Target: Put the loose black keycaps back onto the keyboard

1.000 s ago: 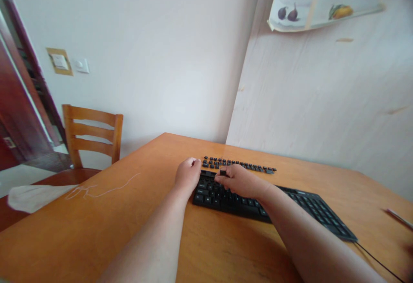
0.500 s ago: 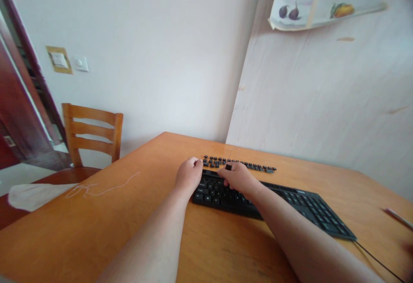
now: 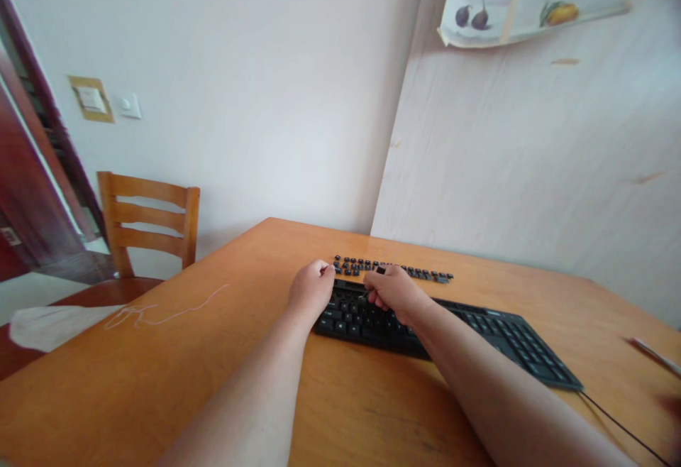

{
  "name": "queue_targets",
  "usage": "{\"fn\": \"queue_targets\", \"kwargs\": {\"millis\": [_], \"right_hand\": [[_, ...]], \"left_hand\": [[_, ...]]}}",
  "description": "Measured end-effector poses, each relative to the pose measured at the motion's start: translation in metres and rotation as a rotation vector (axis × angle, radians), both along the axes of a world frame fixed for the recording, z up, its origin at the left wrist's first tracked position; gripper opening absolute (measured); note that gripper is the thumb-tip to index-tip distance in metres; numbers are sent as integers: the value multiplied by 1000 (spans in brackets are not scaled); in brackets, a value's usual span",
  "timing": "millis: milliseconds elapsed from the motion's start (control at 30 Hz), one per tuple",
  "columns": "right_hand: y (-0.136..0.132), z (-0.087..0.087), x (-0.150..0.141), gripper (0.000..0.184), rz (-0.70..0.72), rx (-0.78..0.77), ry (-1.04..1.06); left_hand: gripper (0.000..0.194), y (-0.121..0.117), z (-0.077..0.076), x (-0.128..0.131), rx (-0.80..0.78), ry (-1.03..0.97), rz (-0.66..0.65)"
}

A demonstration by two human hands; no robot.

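Keyboard (image 3: 511, 336), one, black: lying at a slant on the wooden surface (image 3: 239, 353), its left portion directly beneath the right hand, the remainder reaching out past the right forearm; several key positions at upper left lack caps. Right hand (image 3: 394, 289), one: fingers closed around a small dark tool (image 3: 381, 270), its thin metal end pointing down and leftward at the keys. Left hand (image 3: 311, 288), one: fingers curled, set against the upper left corner of the keyboard; whether it grips the edge, cannot be told. Loose keycaps (image 3: 355, 266), black, many: laid out in rows on the surface just beyond the keyboard, partly hidden behind the right hand. Cable (image 3: 617, 421), dark: leaving the keyboard's right end. Slender rod (image 3: 654, 355), one: well apart, far right. White bag (image 3: 47, 328), one: at the surface's left edge.
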State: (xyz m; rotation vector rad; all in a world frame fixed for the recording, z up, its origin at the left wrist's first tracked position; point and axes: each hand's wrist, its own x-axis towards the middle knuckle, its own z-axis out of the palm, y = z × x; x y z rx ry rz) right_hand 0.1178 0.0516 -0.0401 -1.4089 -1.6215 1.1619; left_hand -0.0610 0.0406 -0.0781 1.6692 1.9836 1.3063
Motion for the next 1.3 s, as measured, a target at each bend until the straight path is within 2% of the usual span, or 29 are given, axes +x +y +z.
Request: {"fn": "queue_targets", "kwargs": {"millis": [133,267,333,467,567,733,1000,1100,1233,1300], "right_hand": [[4,3,4,17,-23,-39,118],[2,9,1,14,-43,47,227],[-1,12,-2,15,-53,111,289],[-6,19,-5,17,-63,203,362],[-9,22,-5,21,-50,252,386],[-11,24,-7,24,-13,301,413],[-8,20,-8,27,32,348,405],[-4,20,-5,27,-9,427,388],[2,24,4,31,-147,636,180],[5,25,8,34,-168,687,75]], "left_hand": [[29,-2,3,1,-10,19,5],[27,-9,14,6,53,50,23],[26,-12,21,11,99,17,-15],[24,-16,31,24,127,-267,-206],[24,-20,35,32,72,-545,-336],[25,-26,41,37,-4,-775,-437],[21,-21,35,34,9,-942,-465],[22,-20,34,33,-5,-974,-466],[23,-19,35,31,-13,-1006,-447],[23,-19,35,31,-17,-1015,-447]]}}
